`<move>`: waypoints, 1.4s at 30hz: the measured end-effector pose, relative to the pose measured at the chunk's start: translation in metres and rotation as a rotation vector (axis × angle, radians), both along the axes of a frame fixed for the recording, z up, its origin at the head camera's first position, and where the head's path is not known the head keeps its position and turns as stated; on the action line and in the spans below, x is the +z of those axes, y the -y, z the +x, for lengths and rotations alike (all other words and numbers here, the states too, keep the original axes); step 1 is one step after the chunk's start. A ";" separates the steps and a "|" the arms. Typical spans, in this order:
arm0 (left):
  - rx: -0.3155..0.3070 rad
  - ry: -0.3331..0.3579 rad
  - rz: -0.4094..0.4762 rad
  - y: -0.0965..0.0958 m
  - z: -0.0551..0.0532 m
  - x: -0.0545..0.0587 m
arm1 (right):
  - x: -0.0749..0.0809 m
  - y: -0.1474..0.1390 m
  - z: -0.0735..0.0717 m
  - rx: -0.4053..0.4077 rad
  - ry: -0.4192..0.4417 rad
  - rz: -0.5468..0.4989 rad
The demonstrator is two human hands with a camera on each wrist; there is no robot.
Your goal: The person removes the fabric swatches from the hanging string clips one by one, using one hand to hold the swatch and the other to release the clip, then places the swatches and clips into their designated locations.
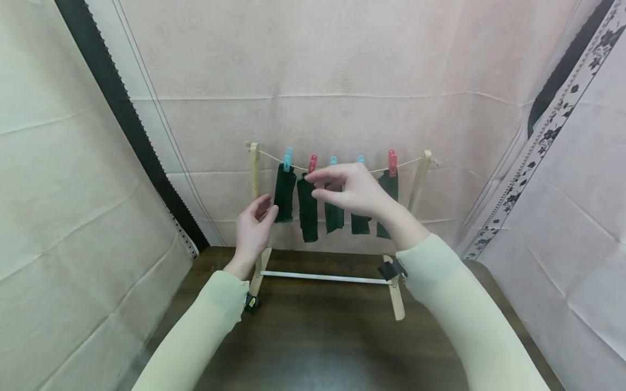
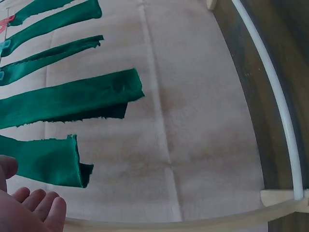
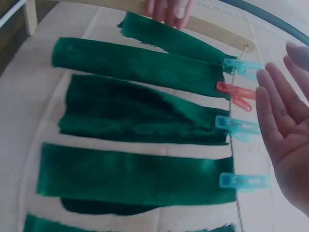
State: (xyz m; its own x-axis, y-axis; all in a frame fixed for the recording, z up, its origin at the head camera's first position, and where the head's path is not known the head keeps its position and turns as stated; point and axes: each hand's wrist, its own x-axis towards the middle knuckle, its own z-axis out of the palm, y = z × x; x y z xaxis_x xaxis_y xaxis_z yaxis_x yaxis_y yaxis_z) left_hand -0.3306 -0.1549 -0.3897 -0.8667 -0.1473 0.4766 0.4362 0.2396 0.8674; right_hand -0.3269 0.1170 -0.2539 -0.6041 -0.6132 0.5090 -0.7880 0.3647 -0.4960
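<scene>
Several dark green cloth strips hang from a string, clipped by blue and red clothespins. My left hand [image 1: 254, 224] is beside the lower end of the leftmost strip [image 1: 285, 190], fingers loosely bent, thumb toward the cloth. A blue clothespin [image 1: 287, 159] pins that strip at its top. In front of the line, my right hand [image 1: 352, 187] hovers with relaxed fingers and nothing in them, partly covering the middle strips. The right wrist view shows its palm [image 3: 294, 150] close to the clothespins, including a red clothespin [image 3: 236, 90] on the second strip [image 3: 140, 67].
The string is tied between two wooden posts [image 1: 419, 182] of a small frame. A white rod [image 1: 325, 277] joins the frame's feet on the dark wooden table [image 1: 313, 336]. Pale cloth [image 1: 342, 65] hangs behind and at both sides.
</scene>
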 end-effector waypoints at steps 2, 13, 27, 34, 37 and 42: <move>0.001 0.011 0.034 -0.004 0.000 0.001 | 0.005 0.007 -0.003 0.003 -0.025 -0.022; 0.037 0.003 0.054 -0.009 -0.004 0.001 | 0.034 0.042 -0.017 -0.119 -0.163 0.002; 0.064 0.031 0.047 -0.007 -0.001 -0.002 | 0.042 0.060 -0.028 -0.274 -0.045 0.162; 0.080 0.022 0.005 -0.007 -0.001 -0.004 | 0.043 0.065 -0.028 -0.322 -0.048 0.174; 0.085 0.023 -0.008 -0.007 -0.001 -0.004 | 0.043 0.067 -0.027 -0.333 -0.042 0.169; 0.081 0.045 -0.022 -0.007 0.000 -0.003 | 0.043 0.071 -0.027 -0.333 -0.050 0.180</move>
State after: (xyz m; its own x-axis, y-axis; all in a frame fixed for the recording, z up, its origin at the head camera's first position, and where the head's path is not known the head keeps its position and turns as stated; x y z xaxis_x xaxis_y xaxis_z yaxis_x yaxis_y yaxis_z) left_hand -0.3310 -0.1483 -0.3923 -0.8729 -0.2080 0.4412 0.3751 0.2920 0.8798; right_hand -0.3539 0.0459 -0.2104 -0.7627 -0.4694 0.4450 -0.6331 0.6826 -0.3651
